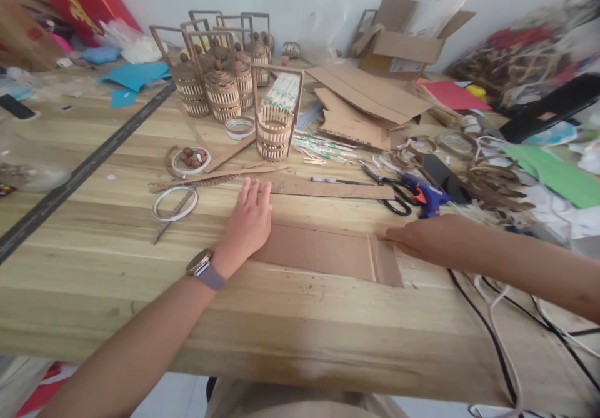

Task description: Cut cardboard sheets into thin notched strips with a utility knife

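Note:
My left hand (250, 221) lies flat with its fingers stretched out. Its fingertips rest on the left part of a long cardboard strip (328, 188), and its palm covers the left end of a rectangular cardboard piece (323, 249). At that piece's upper right corner is my right hand (415, 237), slightly blurred, fingers pressed together at the cardboard edge; its thumb is hidden. Just beyond the right hand lie black-handled scissors (398, 196) and a blue glue gun (426, 196). A pen (344, 181) lies along the strip.
A small stick basket (274, 134) with a tall handle stands ahead, several lidded ones (222, 93) behind it. Tape rings (175, 204) lie left. Cardboard sheets (360, 109) and an open box (398, 43) are at the back. Cables (492, 318) run along the right.

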Demonstrator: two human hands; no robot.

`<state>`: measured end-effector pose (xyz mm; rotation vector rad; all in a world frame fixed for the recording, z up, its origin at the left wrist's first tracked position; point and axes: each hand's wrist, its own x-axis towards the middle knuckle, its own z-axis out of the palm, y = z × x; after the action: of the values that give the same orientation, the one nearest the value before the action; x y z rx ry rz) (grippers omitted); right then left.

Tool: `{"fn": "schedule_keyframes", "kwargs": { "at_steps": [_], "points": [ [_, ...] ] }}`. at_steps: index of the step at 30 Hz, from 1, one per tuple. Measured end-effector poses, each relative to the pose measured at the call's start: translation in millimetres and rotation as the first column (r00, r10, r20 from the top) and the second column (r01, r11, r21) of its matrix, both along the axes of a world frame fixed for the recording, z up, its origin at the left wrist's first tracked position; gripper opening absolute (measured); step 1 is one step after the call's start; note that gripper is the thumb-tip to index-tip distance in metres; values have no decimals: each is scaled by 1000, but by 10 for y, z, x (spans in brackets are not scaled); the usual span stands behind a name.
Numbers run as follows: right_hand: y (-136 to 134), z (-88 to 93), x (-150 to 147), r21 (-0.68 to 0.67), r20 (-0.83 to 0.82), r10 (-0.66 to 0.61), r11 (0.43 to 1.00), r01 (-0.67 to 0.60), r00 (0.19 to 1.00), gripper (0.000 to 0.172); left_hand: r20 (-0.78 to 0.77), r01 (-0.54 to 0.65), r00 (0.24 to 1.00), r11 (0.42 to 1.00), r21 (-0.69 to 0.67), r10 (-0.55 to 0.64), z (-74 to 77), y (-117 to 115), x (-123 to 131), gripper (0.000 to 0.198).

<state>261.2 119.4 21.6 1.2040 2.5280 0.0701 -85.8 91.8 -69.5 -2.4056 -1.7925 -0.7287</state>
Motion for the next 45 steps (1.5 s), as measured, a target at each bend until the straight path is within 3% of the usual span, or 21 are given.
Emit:
{"fn": "schedule_keyframes", "kwargs": {
  "at_steps": [3,6,10,14,20,22,25,29,34,39,45],
  "points": [
    [42,297,-210,-217,155,-6,975,40,988,28,141,-17,990,1000,-21,20,15,29,-17,44],
    [12,449,-706,-203,115,-4,979,28,993,30,424,-78,899,992,-95,112,84,31,-56,42],
    [-32,301,-1449,-236,28,82,969,-73,996,31,684,-116,695,974,-193,219,184,-21,-84,54],
    [33,68,-1939,-224,-14,165,961,-164,986,31,837,-58,517,983,-175,179,145,-25,-88,66],
    [132,-36,-2214,-239,-33,233,942,-234,972,33,984,23,175,999,23,-27,46,62,-93,71],
    [150,-43,-2253,-254,-25,240,937,-239,970,32,993,69,106,996,51,-58,57,79,-77,75],
    [166,-36,-2291,-275,-12,253,929,-246,967,31,999,93,43,996,-12,8,87,98,-49,80],
    [147,35,-2325,-291,7,283,918,-269,959,30,991,81,53,989,-126,122,131,121,-40,81],
    [90,151,-2399,-322,56,328,900,-294,943,27,952,88,236,971,-222,196,159,150,-78,83],
    [37,262,-2419,-345,97,339,894,-288,936,32,916,119,373,971,-206,148,67,162,-101,86],
    [-36,282,-2129,-314,139,282,922,-227,949,35,853,180,519,969,-167,50,4,87,-88,74]
  ]
}}
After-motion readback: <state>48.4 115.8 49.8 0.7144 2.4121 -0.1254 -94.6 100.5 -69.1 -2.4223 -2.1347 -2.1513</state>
